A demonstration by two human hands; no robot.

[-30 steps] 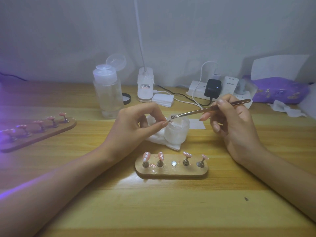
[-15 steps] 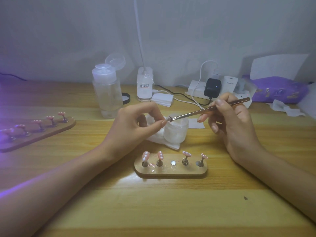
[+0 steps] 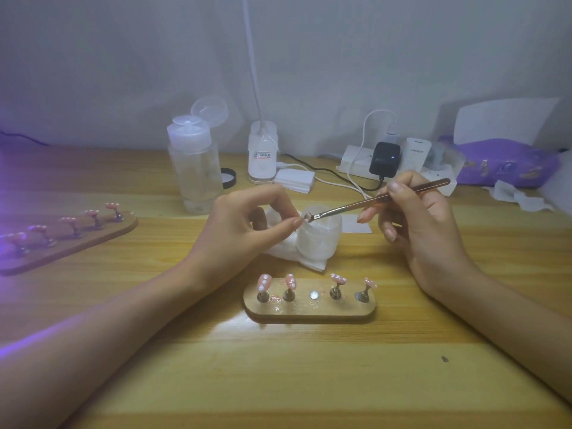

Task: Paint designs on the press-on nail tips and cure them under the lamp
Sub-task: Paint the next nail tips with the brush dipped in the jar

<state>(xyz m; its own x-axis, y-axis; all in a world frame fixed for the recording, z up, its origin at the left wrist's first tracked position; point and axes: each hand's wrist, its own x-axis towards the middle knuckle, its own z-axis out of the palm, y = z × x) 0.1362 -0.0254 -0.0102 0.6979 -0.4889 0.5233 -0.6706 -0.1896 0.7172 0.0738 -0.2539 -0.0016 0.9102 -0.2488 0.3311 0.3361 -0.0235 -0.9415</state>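
Note:
My left hand [image 3: 247, 224] pinches a small nail stand with a tip [image 3: 305, 216] between thumb and forefinger, above a white jar [image 3: 318, 239]. My right hand [image 3: 424, 227] grips a thin rose-gold brush [image 3: 380, 199], and its bristles touch the pinched piece. In front of me a small wooden holder [image 3: 309, 308] carries several pink nail tips [image 3: 291, 281] on metal stands, and its middle magnet [image 3: 314, 295] is bare. A longer wooden holder [image 3: 62, 239] with several pink tips lies at the left in purple light.
A clear pump bottle [image 3: 195, 168] with its lid flipped stands behind my left hand. A white desk lamp base [image 3: 262, 156], a power strip [image 3: 399, 164] with chargers and a purple pouch [image 3: 504, 164] line the wall. White tissue [image 3: 291, 252] lies under the jar.
The brush tip has moved slightly left onto the piece in my left hand. Both hands otherwise stay in place.

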